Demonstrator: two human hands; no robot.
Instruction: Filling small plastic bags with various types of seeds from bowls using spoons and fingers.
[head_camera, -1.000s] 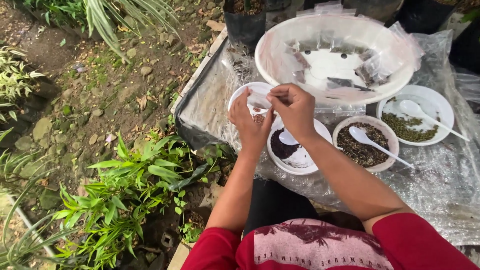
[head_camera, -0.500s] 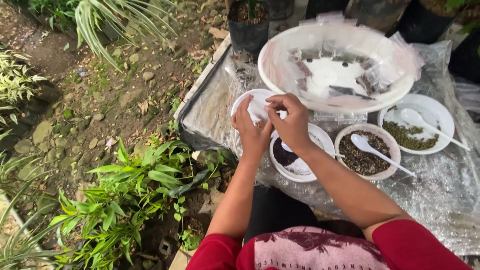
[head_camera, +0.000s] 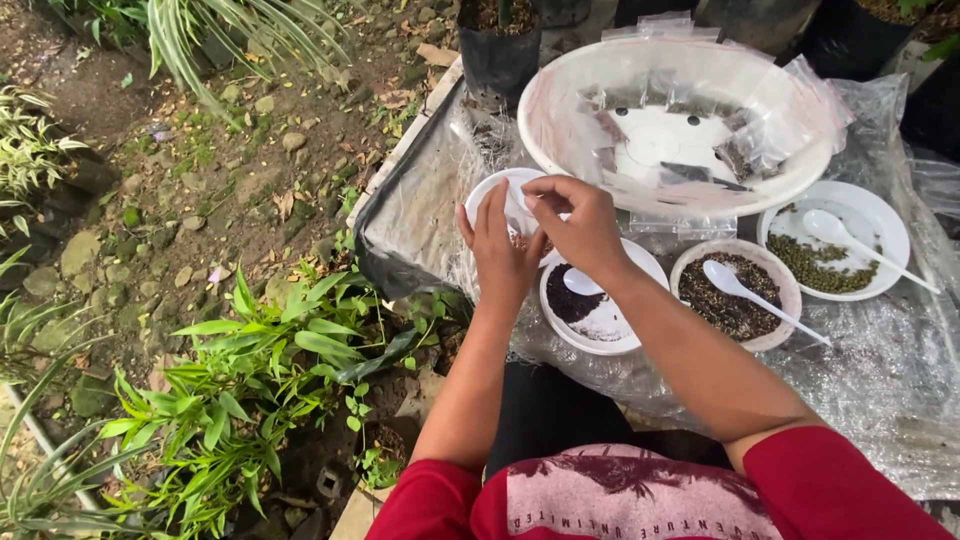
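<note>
Hovering over a small white bowl (head_camera: 497, 195) at the tabletop's (head_camera: 420, 215) left edge, the left hand (head_camera: 500, 250) is held open with fingers together, while the right hand (head_camera: 578, 222) is pinched shut on a small clear bag (head_camera: 522, 212), barely visible between them. Just beside are set a bowl of dark seeds (head_camera: 590, 300) and a large white basin (head_camera: 680, 125) of packets

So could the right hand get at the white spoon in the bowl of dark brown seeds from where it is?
Probably yes: the right hand is beside that bowl, and the spoon lies uncovered on top with nothing across it.
</note>
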